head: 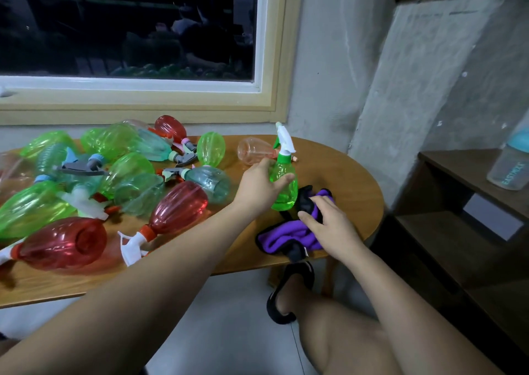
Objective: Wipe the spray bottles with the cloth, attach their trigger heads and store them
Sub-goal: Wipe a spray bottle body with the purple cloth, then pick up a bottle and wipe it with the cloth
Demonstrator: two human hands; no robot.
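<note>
Green spray bottle (pixel 284 198) upright, left hand (pixel 257 187) curled round it; right hand (pixel 329 225) spread on purple cloth (pixel 283 235) at counter (pixel 346 174) edge.

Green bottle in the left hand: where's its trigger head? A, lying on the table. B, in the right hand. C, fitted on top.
C: the white trigger head sits on the green bottle that the left hand grips; the right hand touches the cloth.
</note>
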